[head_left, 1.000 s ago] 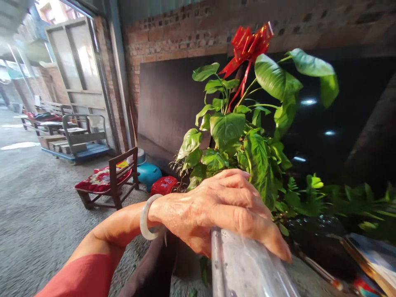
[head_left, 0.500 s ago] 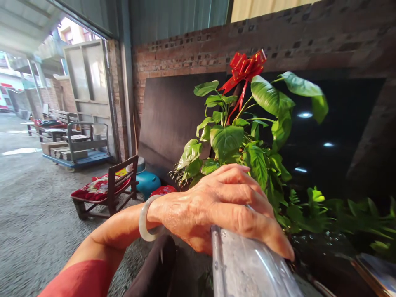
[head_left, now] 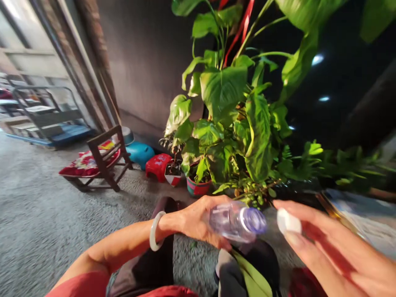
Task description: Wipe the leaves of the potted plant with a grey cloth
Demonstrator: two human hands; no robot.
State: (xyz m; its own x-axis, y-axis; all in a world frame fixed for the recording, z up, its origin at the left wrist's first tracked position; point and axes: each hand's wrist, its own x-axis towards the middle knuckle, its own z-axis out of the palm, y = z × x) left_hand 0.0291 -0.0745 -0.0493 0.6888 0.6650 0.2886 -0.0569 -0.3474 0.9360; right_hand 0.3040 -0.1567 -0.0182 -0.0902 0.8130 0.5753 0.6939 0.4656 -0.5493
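My left hand (head_left: pixel 201 218) is wrapped around a clear plastic bottle (head_left: pixel 230 220), which is tilted with its uncapped mouth toward the right. A pale bangle circles the left wrist. Between the thumb and fingers of my right hand (head_left: pixel 328 243) is a small white bottle cap (head_left: pixel 288 221), apart from the bottle's mouth. Just beyond the bottle stands a leafy green plant (head_left: pixel 224 93), with a striped pot (head_left: pixel 199 185) at its foot. A strip of yellow-green cloth (head_left: pixel 252 274) shows below the bottle, over dark clothing.
A low wooden chair (head_left: pixel 107 159) with a red floral cushion stands at left. Beside it are a blue rounded container (head_left: pixel 140 153), a red stool (head_left: pixel 157 167) and a small white-and-red pot (head_left: pixel 173 175). A blue flatbed trolley (head_left: pixel 49 136) is farther back. Dark panels (head_left: pixel 136 62) lean behind the plant.
My view has tipped downward. The bottle, held up close before, is now lower and tilted, with its open mouth showing. My right hand has come into view with the cap.
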